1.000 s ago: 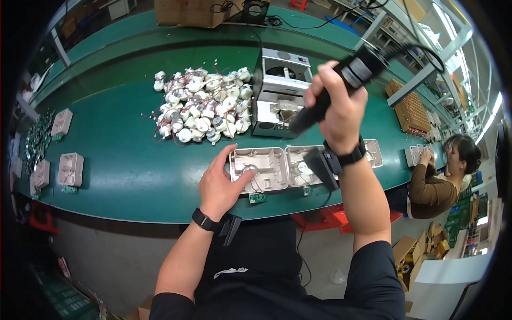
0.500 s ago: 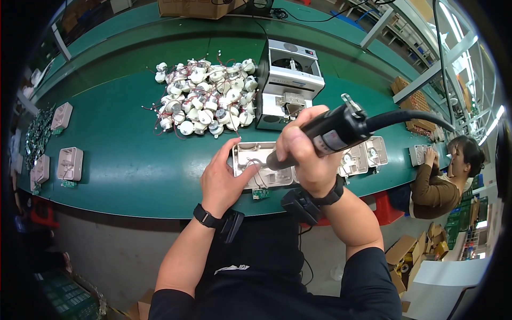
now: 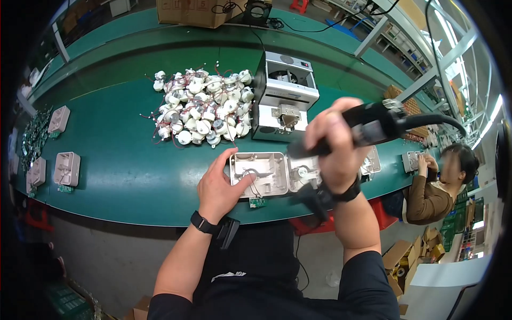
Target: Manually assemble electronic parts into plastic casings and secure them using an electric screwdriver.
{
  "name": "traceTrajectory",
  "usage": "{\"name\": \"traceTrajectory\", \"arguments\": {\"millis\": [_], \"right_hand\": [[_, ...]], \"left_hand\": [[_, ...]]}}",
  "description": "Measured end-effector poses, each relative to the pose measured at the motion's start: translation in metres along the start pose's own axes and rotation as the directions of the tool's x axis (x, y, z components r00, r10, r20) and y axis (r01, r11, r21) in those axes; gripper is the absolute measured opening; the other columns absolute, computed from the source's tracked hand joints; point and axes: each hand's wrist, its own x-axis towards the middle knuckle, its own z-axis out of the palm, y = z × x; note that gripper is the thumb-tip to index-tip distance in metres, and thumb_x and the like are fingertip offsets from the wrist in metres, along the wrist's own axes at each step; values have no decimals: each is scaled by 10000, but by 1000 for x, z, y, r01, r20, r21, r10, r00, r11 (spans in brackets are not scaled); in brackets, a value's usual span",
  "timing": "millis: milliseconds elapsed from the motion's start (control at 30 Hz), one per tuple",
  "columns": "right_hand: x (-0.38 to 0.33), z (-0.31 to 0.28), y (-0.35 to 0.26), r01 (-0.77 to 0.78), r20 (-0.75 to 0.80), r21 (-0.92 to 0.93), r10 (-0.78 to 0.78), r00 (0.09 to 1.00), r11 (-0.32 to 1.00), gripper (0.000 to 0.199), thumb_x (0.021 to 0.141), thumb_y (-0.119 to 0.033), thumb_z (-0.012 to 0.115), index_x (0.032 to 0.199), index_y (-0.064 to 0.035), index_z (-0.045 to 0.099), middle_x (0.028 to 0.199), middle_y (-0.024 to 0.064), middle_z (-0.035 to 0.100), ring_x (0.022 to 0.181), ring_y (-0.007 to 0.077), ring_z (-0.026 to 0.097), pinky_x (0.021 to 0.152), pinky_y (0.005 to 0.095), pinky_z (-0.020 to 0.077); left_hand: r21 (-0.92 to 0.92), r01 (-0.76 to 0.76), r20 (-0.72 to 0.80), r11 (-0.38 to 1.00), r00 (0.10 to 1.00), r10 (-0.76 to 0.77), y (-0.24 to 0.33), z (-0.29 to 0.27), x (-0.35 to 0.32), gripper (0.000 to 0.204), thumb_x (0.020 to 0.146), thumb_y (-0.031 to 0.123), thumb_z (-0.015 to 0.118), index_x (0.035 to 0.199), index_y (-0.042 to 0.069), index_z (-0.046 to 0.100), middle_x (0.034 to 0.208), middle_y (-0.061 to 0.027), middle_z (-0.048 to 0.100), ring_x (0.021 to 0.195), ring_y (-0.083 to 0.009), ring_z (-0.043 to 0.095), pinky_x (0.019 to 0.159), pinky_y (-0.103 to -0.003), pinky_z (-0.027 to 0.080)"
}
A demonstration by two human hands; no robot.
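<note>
My left hand (image 3: 217, 188) grips the left side of an open white plastic housing (image 3: 273, 176), its thumb reaching over the wall onto thin wires inside. A small green circuit board (image 3: 257, 202) lies at the housing's near edge. In my right hand (image 3: 338, 157) is a black electric screwdriver (image 3: 368, 128) with a thick cable. It is held up to the right, tilted, its front end blurred above a second white housing (image 3: 302, 172). That housing stands just right of the first and has a round white part in it. My right hand partly hides it.
A pile of white motors (image 3: 205, 109) with red wires lies beyond the housings. Beside it stands a grey-black screw feeder (image 3: 286, 98). More housings (image 3: 67, 168) and a heap of circuit boards (image 3: 36, 133) are at left. A co-worker (image 3: 440, 186) sits at right.
My right hand has lifted the screwdriver away from the first housing and moved it to the right. My left hand keeps its hold on the housing. The view has tilted slightly.
</note>
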Motion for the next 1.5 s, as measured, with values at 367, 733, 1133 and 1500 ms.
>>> {"name": "traceTrajectory", "arguments": {"millis": [367,733,1133,1500], "right_hand": [[63,-12,23,-5,-124,-137,-12,992,991,164,938,-109,645,1010,-2,543,721,77,541,563,191,544,555,332,481],[-22,40,-5,-209,144,61,199,969,976,225,937,-109,594,1082,-40,437,731,89,546,580,178,536,562,333,483],[-37,53,38,-208,260,-126,234,937,970,289,901,-24,625,1085,-38,402,762,98,597,628,144,580,613,320,517],[-29,60,11,-248,168,14,242,956,969,274,916,-110,640,1086,-52,434,753,75,585,605,153,583,557,314,501]], "left_hand": [[34,-130,-36,991,991,131,0,4,2,767,699,412,865,1365,154,583,1139,-41,649,709,-194,610,683,-363,518],[84,-173,-67,981,982,179,-8,6,3,759,701,416,864,1357,151,589,1226,-67,656,944,-278,696,770,-405,560],[72,-142,-66,987,987,147,-12,10,1,786,663,405,907,1344,157,601,1227,-56,665,1015,-304,699,793,-432,575],[90,-153,-53,984,986,159,-12,2,2,764,686,385,895,1349,154,591,1246,-63,657,1041,-309,696,795,-419,571]]}}
